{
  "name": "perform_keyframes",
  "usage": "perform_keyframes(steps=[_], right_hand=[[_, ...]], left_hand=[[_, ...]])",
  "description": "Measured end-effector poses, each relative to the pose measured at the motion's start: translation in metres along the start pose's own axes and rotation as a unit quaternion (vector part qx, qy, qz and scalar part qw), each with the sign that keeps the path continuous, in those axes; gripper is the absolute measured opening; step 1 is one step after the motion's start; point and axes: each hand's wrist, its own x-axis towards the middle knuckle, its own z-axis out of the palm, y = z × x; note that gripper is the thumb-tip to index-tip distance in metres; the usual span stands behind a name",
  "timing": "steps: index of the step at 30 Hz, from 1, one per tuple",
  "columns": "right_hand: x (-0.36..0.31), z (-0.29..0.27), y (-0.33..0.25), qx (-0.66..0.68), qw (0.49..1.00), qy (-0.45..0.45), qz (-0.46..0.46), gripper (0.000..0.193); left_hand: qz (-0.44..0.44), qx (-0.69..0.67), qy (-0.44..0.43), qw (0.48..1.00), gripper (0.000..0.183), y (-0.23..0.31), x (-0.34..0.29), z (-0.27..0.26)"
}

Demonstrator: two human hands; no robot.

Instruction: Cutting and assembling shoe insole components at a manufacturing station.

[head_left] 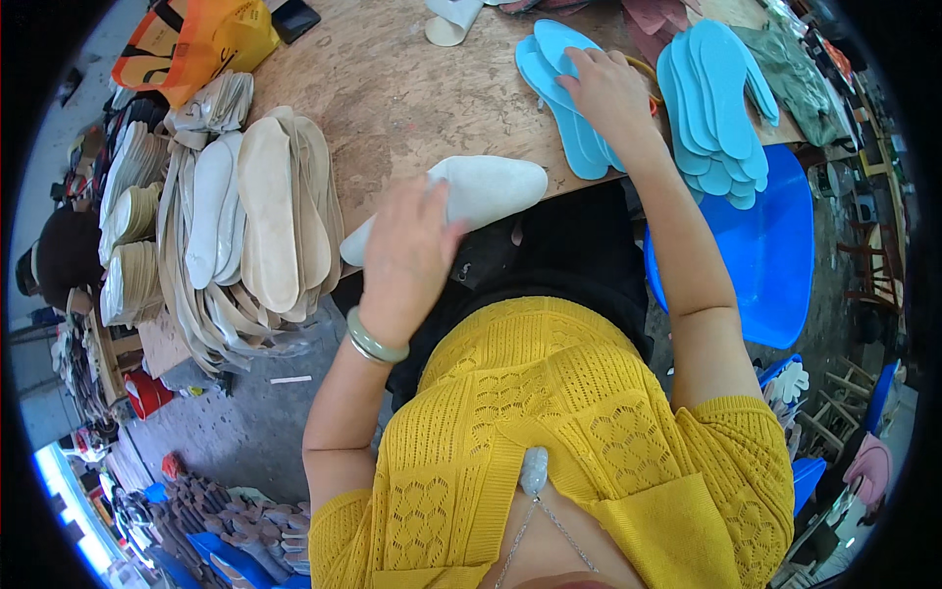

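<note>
A white insole [496, 185] lies aslant at the table's near edge. Over its middle is my left hand [407, 240], blurred by motion, with a pale green bangle and a silver one at the wrist. How its fingers meet the insole is smeared. Farther right, my right hand [608, 93] reaches onto a fanned pile of light-blue insoles [569, 128], its fingers and thumb closed at the edge of a blue insole near the pile's far end. A second stack of blue insoles [711, 98] stands right of that hand.
Bundles of beige insoles [270, 216] and white insoles [209, 211] crowd the table's left side. An orange bag [196, 49] and a dark phone [294, 20] lie at the far left. Yellow-handled scissors [643, 69] sit between the blue piles. A blue basin [780, 265] stands below the right edge.
</note>
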Motion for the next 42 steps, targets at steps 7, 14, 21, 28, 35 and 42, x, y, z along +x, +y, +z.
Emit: perform_keyframes(steps=[7,14,21,28,35,42], right_hand=[[-0.043,-0.043,-0.036,0.344,0.93,0.023,-0.126,0.032],[-0.067,-0.062,-0.04,0.81,0.534,-0.219,0.107,0.044],[-0.069,-0.058,-0.094,0.789,0.541,-0.229,0.178,0.044],[-0.059,-0.052,-0.094,0.784,0.534,-0.287,0.133,0.034],[-0.066,-0.052,-0.101,0.78,0.558,-0.268,0.086,0.029],[-0.077,-0.05,-0.111,0.777,0.566,-0.24,0.135,0.028]], left_hand=[[0.066,-0.072,-0.031,0.995,0.043,-0.018,-0.019,0.018],[-0.268,-0.748,0.028,0.607,0.021,0.001,0.017,-0.009],[-0.312,-0.77,-0.003,0.556,0.029,0.008,0.012,0.004],[-0.357,-0.753,-0.033,0.552,0.034,0.012,0.02,-0.008],[-0.343,-0.733,0.082,0.582,0.034,0.003,0.026,-0.018],[-0.308,-0.728,0.136,0.597,0.025,-0.017,0.031,-0.017]])
